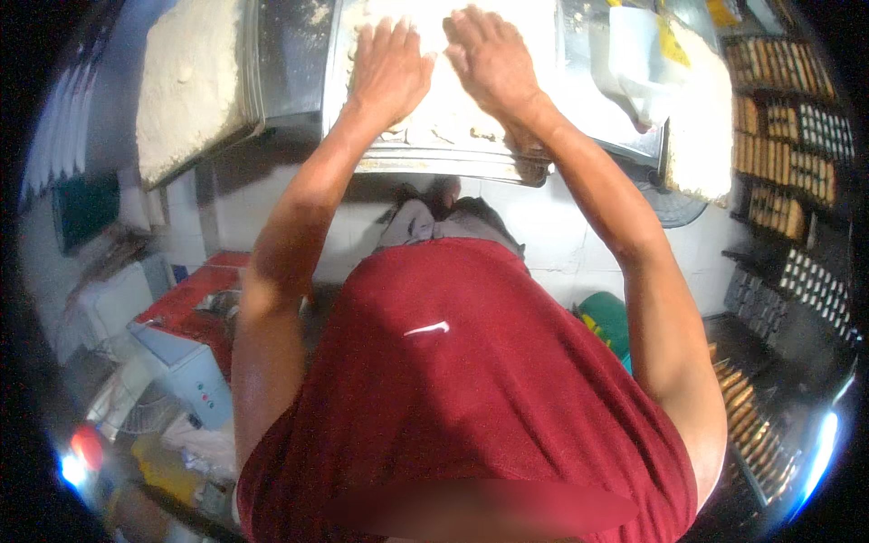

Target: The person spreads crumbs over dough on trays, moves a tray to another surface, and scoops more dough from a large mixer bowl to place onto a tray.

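The pale dough (453, 100) lay flat on the steel bench (453, 163); left hand (389, 68) and right hand (493, 59) pressed it, palms down, fingers spread, gripping nothing.

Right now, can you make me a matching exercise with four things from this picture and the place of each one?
Things:
1. left hand
2. right hand
3. heap of flour
4. trays of baked pieces

Places:
A. far right, on dark racks
B. flat on the dough, right side
C. upper left, on the metal table
D. flat on the dough, left side

Pairs: 1-D, 2-B, 3-C, 4-A
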The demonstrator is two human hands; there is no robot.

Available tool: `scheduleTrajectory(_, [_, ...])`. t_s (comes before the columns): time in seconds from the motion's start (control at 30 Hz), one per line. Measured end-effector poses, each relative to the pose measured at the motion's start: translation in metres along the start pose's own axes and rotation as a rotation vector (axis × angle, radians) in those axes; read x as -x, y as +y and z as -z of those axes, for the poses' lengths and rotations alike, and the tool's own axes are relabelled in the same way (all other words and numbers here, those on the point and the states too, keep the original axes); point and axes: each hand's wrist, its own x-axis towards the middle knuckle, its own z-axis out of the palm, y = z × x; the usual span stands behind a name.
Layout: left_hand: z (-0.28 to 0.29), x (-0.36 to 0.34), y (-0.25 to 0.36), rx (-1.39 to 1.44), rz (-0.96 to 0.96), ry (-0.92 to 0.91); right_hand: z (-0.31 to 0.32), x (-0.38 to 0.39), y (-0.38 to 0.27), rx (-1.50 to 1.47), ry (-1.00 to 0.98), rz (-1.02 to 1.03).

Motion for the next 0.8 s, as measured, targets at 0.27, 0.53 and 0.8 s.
scheduleTrajectory(0.27, [-0.035,0.037,-0.037,0.398,-0.043,0.218,-0.017,-0.003,-0.054,0.035,0.284,0.255])
scheduleTrajectory(0.53, [-0.003,0.044,-0.046,0.9,0.322,0.434,-0.024,-0.024,-0.076,-0.082,0.223,0.312])
scheduleTrajectory(0.8, [-0.004,0.046,-0.025,0.976,0.347,0.675,-0.007,-0.05,-0.064,-0.201,0.138,0.378])
